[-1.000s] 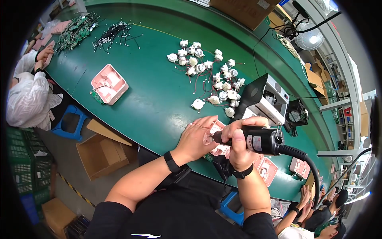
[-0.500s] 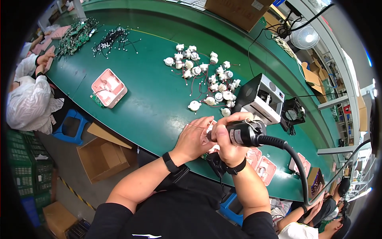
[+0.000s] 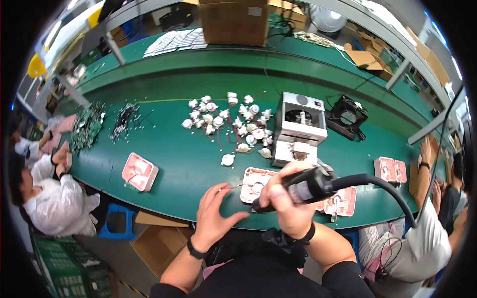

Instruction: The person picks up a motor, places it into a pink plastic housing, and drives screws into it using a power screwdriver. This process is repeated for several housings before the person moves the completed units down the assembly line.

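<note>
My right hand [image 3: 285,211] is wrapped around a black electric screwdriver [image 3: 304,189] with a thick black cord. The tool is tilted, its dark nose low at the near edge of a pink plastic case [image 3: 252,179]; whether it touches anything cannot be made out. My left hand [image 3: 213,213] is held apart from the case, on its left side, with fingers spread and a thin red wire by the fingertips. Part of the case lies hidden behind my right hand. White round motors [image 3: 242,147] with thin wires lie loosely piled beyond it.
A silver-and-black machine [image 3: 300,131] stands behind the case, beside a black fan [image 3: 348,118]. Other pink cases [image 3: 140,171] sit left and right. Circuit boards [image 3: 88,126] and black cables [image 3: 124,121] are heaped far left. Co-workers sit at both ends.
My left hand has come off the pink case and moved left, its fingers spreading. The screwdriver stays in my right hand. The view has turned, showing more of the shelf beyond.
</note>
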`<state>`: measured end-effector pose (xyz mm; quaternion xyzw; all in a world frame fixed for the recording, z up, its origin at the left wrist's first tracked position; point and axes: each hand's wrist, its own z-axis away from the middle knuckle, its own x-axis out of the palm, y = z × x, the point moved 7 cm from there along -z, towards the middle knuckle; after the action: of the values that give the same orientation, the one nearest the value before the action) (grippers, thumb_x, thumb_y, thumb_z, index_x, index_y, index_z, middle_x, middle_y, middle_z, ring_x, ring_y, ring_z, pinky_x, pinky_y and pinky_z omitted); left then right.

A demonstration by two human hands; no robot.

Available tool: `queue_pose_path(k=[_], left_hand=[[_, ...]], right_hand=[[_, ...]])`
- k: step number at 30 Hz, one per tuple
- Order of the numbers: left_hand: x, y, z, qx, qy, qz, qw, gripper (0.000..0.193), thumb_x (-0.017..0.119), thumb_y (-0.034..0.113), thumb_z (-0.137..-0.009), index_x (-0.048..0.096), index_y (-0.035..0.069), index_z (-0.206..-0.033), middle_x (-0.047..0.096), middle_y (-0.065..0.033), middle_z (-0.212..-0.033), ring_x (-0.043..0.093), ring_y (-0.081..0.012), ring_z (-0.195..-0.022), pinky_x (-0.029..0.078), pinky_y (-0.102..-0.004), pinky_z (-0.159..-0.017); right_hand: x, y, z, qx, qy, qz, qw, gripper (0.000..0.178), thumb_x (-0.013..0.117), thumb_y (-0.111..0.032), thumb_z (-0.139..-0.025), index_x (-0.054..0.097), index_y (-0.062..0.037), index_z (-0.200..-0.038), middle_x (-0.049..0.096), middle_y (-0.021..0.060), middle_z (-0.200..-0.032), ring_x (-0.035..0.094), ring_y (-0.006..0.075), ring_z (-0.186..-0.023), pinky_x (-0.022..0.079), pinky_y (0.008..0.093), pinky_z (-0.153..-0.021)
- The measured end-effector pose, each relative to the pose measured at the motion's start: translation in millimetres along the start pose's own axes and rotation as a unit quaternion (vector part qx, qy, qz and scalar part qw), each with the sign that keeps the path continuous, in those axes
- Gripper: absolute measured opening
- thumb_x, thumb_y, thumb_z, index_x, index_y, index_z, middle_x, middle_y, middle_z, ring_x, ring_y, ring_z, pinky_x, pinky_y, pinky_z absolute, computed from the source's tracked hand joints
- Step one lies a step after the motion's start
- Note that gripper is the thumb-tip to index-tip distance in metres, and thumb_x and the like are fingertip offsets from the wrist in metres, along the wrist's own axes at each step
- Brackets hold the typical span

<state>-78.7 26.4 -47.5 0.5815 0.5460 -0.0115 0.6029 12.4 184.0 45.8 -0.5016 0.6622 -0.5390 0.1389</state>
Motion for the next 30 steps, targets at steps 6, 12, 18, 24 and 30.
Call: queue_pose_path(k=[6, 12, 18, 24, 30], left_hand=[[-3.9, 39.5, 20.6, 0.013, -0.041, 0.153, 0.987, 0.072, 0.092, 0.024, -0.071, 0.057, 0.001, -0.129, 0.059, -0.0182, -0.131, 0.060, -0.0327, -0.119, 0.048, -0.0418, -0.100], [22.5, -5.5, 52.1, -0.103, -0.076, 0.315, 0.940, 0.037, 0.075, 0.007, -0.082, 0.056, 0.000, -0.114, 0.062, -0.0144, -0.124, 0.061, -0.0231, -0.107, 0.048, -0.0385, -0.094], [9.5, -41.5, 31.5, -0.179, 0.008, 0.333, 0.926, 0.022, 0.068, 0.008, -0.090, 0.053, 0.000, -0.105, 0.060, -0.0171, -0.132, 0.056, -0.0274, -0.126, 0.040, -0.0414, -0.110], [38.0, -41.7, 12.1, -0.159, -0.026, 0.371, 0.915, 0.022, 0.064, 0.005, -0.093, 0.054, -0.003, -0.110, 0.053, -0.0244, -0.143, 0.052, -0.0323, -0.133, 0.036, -0.0452, -0.115], [52.8, -14.3, 7.4, -0.161, -0.059, 0.371, 0.913, 0.024, 0.063, 0.005, -0.093, 0.053, -0.005, -0.112, 0.051, -0.0282, -0.144, 0.050, -0.0356, -0.136, 0.034, -0.0484, -0.117]], right_hand=[[25.5, 33.4, 26.7, 0.159, 0.021, 0.010, 0.987, 0.029, 0.072, -0.007, -0.091, 0.052, -0.0028, -0.112, 0.064, 0.0050, -0.086, 0.064, 0.0107, -0.074, 0.055, 0.0298, -0.066], [20.4, -4.7, 32.7, -0.123, -0.089, 0.345, 0.926, 0.057, 0.086, -0.029, -0.080, 0.058, 0.0035, -0.117, 0.068, 0.0157, -0.106, 0.067, 0.0308, -0.095, 0.055, 0.0398, -0.083], [-90.2, -26.8, 61.7, -0.053, 0.062, 0.683, 0.725, 0.050, 0.084, -0.028, -0.078, 0.063, 0.0031, -0.111, 0.066, 0.0186, -0.109, 0.065, 0.0363, -0.095, 0.052, 0.0429, -0.081], [-151.3, -20.7, 88.7, 0.028, 0.116, 0.778, 0.617, 0.033, 0.080, -0.022, -0.080, 0.063, -0.0026, -0.101, 0.066, 0.0104, -0.085, 0.066, 0.0289, -0.078, 0.052, 0.0395, -0.064], [-174.1, -5.8, 88.4, 0.046, 0.147, 0.789, 0.594, 0.019, 0.076, -0.018, -0.082, 0.061, -0.0068, -0.086, 0.063, 0.0081, -0.066, 0.065, 0.0288, -0.062, 0.050, 0.0415, -0.052]])
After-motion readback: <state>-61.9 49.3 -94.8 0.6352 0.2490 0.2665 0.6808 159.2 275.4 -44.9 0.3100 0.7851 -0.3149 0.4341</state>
